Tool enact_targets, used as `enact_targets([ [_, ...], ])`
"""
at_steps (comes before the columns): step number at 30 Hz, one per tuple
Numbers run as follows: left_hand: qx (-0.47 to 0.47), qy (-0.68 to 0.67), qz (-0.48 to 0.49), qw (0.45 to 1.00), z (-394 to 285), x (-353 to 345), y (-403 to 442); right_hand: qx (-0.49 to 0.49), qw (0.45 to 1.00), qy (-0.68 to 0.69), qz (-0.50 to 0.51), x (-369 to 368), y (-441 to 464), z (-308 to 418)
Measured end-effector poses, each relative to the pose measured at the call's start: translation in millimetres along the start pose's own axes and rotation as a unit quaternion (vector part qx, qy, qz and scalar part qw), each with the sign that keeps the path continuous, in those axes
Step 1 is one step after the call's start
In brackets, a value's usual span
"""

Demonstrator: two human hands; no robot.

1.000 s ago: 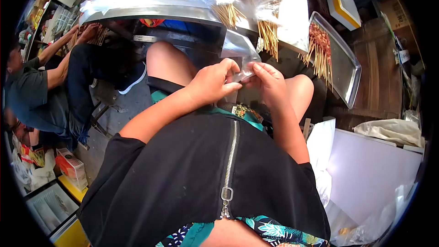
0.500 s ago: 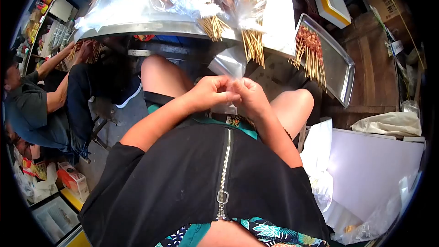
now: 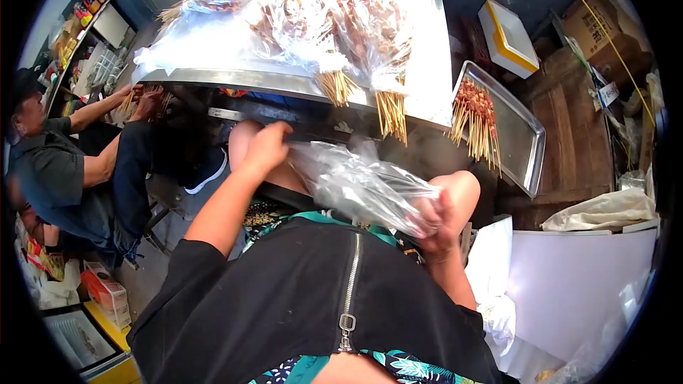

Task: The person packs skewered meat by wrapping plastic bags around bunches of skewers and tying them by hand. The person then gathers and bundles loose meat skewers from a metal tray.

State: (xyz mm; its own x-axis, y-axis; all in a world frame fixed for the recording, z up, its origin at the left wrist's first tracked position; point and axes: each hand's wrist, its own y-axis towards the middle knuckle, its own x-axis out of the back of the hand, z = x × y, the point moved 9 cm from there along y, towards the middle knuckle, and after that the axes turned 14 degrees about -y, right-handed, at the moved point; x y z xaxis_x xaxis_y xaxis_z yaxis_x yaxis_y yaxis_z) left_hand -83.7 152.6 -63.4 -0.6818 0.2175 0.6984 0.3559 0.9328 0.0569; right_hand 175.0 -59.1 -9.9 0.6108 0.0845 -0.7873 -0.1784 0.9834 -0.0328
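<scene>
A clear plastic bag (image 3: 348,181) stretches across my lap, opened out and crinkled. My left hand (image 3: 267,149) is closed on the bag's left edge, beside my knee. At the other end my right hand (image 3: 441,220) grips the bag; some of its fingers show through the plastic, and I cannot tell whether they are inside it. Beyond my hands, bagged bundles of meat skewers (image 3: 373,35) lie on the metal table (image 3: 235,80), their sticks poking over the front edge.
Loose meat skewers (image 3: 473,117) rest on a metal tray (image 3: 533,163) to the right. Behind it stands a white and yellow foam box (image 3: 509,39). A seated co-worker (image 3: 64,163) handles skewers at the left. A white panel (image 3: 576,284) is beside me at the right.
My hands were together over the small bunched bag. They have moved apart, left and right, and the bag is now spread between them. The view has tilted up slightly.
</scene>
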Motion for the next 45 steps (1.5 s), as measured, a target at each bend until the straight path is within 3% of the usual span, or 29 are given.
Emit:
enact_targets([
  [1, 0.011, 0.002, -0.016, 1.000, 14.5, 14.4, 7.6, 0.006, 0.999, -0.040, 0.027, 8.1, -5.0, 9.0],
  [2, 0.046, -0.011, -0.029, 0.998, 16.6, 31.7, 9.6, -0.009, 0.975, -0.203, -0.087, 41.1, -14.5, 18.3],
  [3, 0.081, -0.026, -0.041, 0.996, 17.1, 47.6, 9.3, -0.023, 0.912, -0.357, -0.200, 59.8, -24.1, 31.3],
  [4, 0.108, -0.043, -0.010, 0.993, 21.5, 48.8, 9.8, -0.036, 0.884, -0.395, -0.246, 66.4, -29.4, 36.3],
  [5, 0.028, 0.001, 0.054, 0.998, 15.2, 41.0, 12.3, -0.033, 0.886, -0.396, -0.240, 63.8, -27.0, 36.0],
  [6, 0.015, 0.031, 0.169, 0.985, -32.2, 37.9, 0.5, -0.026, 0.814, -0.526, -0.244, 59.3, -24.6, 42.0],
  [7, -0.078, 0.035, 0.224, 0.971, -70.8, 32.2, -10.6, -0.020, 0.725, -0.643, -0.246, 51.6, -23.5, 47.0],
  [8, -0.182, -0.024, 0.233, 0.955, -114.5, 28.7, -23.5, -0.012, 0.705, -0.681, -0.197, 22.3, -12.7, 47.2],
  [11, -0.318, -0.070, 0.286, 0.901, -202.9, -2.5, -65.2, 0.004, 0.754, -0.653, -0.063, -45.3, 23.7, 18.4],
  [13, -0.361, -0.063, 0.267, 0.891, -207.0, -29.6, -81.8, 0.029, 0.787, -0.617, -0.012, -72.5, 39.5, 9.3],
  [15, -0.324, -0.029, 0.338, 0.883, -185.5, -47.4, -73.1, 0.005, 0.818, -0.575, -0.027, -73.3, 44.9, 5.0],
  [16, -0.233, -0.135, 0.250, 0.930, -171.9, -27.5, -63.2, -0.011, 0.799, -0.602, -0.009, -68.0, 45.9, 3.1],
  [17, -0.234, -0.179, 0.245, 0.924, -166.2, -13.5, -62.3, -0.013, 0.799, -0.601, -0.010, -58.3, 44.0, 5.7],
  [19, -0.188, -0.138, 0.266, 0.935, -141.6, 9.4, -64.4, -0.001, 0.636, -0.772, 0.013, -34.5, 36.5, 11.1],
  [20, -0.173, -0.114, 0.249, 0.946, -124.0, 24.3, -63.9, -0.038, 0.704, -0.709, 0.021, -5.4, 31.4, 6.5],
  [21, -0.158, -0.090, 0.230, 0.956, -106.4, 40.3, -62.1, -0.098, 0.721, -0.686, 0.003, 14.9, 25.9, 10.0],
  [23, -0.086, 0.106, 0.147, 0.980, -65.3, 80.7, -53.3, -0.030, 0.661, -0.749, -0.022, 4.0, 26.9, 56.0],
  [25, -0.020, 0.375, 0.051, 0.925, -51.9, 110.8, -36.8, -0.032, 0.728, -0.664, -0.170, 5.2, 32.8, 95.7],
  [27, -0.060, 0.349, 0.035, 0.935, -75.7, 113.2, -27.8, 0.028, 0.703, -0.690, -0.171, -2.0, 63.8, 117.7],
  [29, -0.186, 0.147, 0.130, 0.963, -124.3, 81.7, -15.8, -0.001, 0.634, -0.748, -0.198, 26.8, 109.8, 114.9],
  [31, -0.072, -0.048, 0.096, 0.992, -115.3, 63.3, 24.1, -0.007, 0.512, -0.833, -0.211, -20.1, 131.6, 108.5],
  [33, 0.071, -0.116, 0.005, 0.991, -115.4, 61.4, 55.3, -0.068, 0.474, -0.845, -0.238, -28.6, 148.2, 96.5],
  [35, 0.044, -0.136, -0.059, 0.988, -119.3, 46.3, 81.3, -0.017, 0.513, -0.844, -0.156, -21.5, 168.9, 77.1],
  [37, 0.097, -0.106, -0.095, 0.985, -136.1, 41.5, 81.9, -0.070, 0.507, -0.847, -0.141, -36.4, 170.5, 63.3],
  [38, 0.152, -0.103, -0.037, 0.982, -140.1, 33.5, 81.0, -0.035, 0.497, -0.843, -0.206, -35.6, 169.5, 65.4],
  [40, 0.165, -0.081, -0.066, 0.981, -135.1, 23.6, 82.5, 0.001, 0.477, -0.838, -0.265, -35.2, 165.3, 72.9],
  [42, 0.171, -0.080, -0.144, 0.971, -117.6, 20.1, 88.8, -0.055, 0.725, -0.645, -0.234, -20.4, 167.0, 59.7],
  [43, 0.173, -0.085, -0.146, 0.970, -113.1, 21.3, 88.9, -0.056, 0.722, -0.649, -0.232, -18.4, 162.3, 65.4],
  [45, 0.147, -0.251, -0.193, 0.937, -100.0, 29.1, 87.4, -0.035, 0.856, -0.481, -0.186, -16.6, 151.6, 70.8],
])
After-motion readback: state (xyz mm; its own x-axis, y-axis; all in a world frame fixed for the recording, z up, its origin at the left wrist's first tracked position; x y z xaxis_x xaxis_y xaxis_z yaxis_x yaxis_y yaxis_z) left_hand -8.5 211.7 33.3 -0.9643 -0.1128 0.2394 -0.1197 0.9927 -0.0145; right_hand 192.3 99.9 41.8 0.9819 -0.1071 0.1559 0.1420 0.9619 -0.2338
